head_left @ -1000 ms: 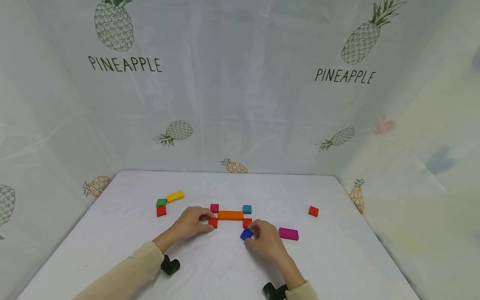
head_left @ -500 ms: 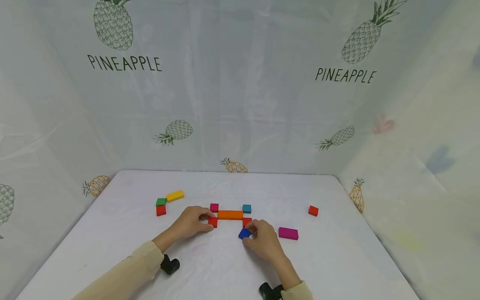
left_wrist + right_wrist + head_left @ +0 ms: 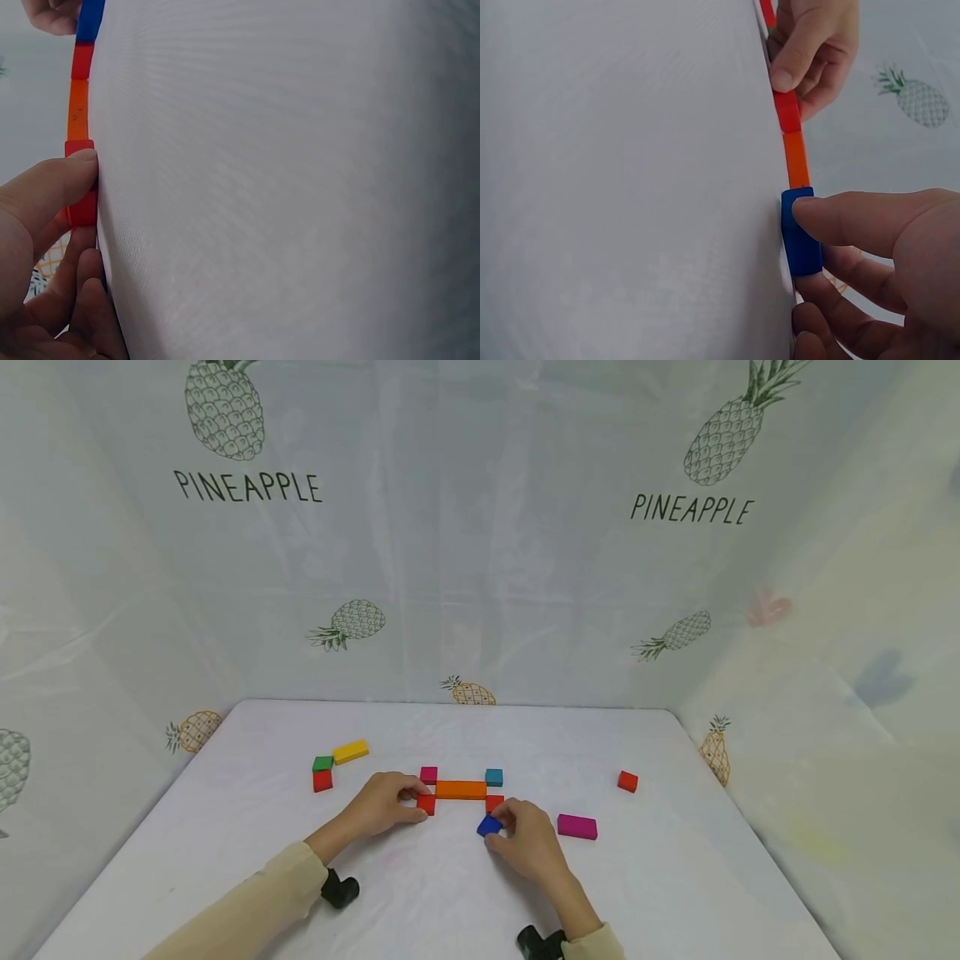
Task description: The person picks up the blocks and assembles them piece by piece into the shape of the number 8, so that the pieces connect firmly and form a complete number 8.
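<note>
My left hand (image 3: 380,806) pinches a small red block (image 3: 426,805) at the near left end of an orange long block (image 3: 461,790). Between thumb and fingers of my right hand (image 3: 531,843) is a blue block (image 3: 489,825), turned at an angle just in front of a second red block (image 3: 495,802) at the orange block's near right end. A pink block (image 3: 428,775) and a teal block (image 3: 493,777) sit at its far corners. In the right wrist view the thumb presses the near face of the blue block (image 3: 802,232).
To the left lie a yellow block (image 3: 350,752), a green block (image 3: 322,764) and a red block (image 3: 322,781). On the right are a magenta long block (image 3: 577,827) and another red block (image 3: 627,782). A pineapple-print curtain (image 3: 480,552) hangs behind the white table (image 3: 420,902).
My right hand has shifted slightly left with the blue block, mostly in the first half second. The left hand has stayed on its red block.
</note>
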The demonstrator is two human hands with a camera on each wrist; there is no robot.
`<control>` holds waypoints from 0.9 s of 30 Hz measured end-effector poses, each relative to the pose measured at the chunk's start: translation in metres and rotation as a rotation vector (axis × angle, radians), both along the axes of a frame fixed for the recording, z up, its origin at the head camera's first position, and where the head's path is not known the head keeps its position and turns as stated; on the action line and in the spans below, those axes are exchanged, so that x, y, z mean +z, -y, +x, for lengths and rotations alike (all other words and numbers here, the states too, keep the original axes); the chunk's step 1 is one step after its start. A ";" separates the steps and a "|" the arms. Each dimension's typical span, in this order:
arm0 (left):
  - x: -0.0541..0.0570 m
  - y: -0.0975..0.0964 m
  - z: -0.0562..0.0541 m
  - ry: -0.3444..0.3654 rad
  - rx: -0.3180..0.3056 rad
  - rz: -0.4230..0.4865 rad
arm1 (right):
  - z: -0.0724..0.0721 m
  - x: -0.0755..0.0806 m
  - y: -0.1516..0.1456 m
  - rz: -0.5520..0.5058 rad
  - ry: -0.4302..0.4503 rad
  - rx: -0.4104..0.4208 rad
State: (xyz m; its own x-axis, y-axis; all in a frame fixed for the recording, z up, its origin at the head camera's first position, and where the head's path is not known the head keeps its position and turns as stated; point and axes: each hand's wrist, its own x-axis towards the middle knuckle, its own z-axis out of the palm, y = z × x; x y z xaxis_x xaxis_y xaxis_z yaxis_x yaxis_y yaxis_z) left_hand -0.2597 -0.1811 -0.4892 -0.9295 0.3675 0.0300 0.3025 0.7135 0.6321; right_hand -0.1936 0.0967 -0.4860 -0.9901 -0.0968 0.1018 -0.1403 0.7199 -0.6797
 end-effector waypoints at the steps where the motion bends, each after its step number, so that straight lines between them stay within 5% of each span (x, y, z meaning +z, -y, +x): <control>1: 0.000 0.000 0.000 0.000 0.000 -0.001 | 0.000 0.000 0.000 -0.001 0.001 -0.002; 27: -0.001 0.000 -0.001 0.001 0.004 -0.008 | -0.002 -0.003 0.000 -0.002 0.012 -0.019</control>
State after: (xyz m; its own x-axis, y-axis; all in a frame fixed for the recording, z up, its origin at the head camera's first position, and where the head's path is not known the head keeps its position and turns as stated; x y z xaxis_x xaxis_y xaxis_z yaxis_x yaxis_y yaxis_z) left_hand -0.2608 -0.1807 -0.4903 -0.9310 0.3639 0.0266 0.2992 0.7195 0.6268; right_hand -0.1956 0.0965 -0.4892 -0.9929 -0.0774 0.0900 -0.1181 0.7209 -0.6830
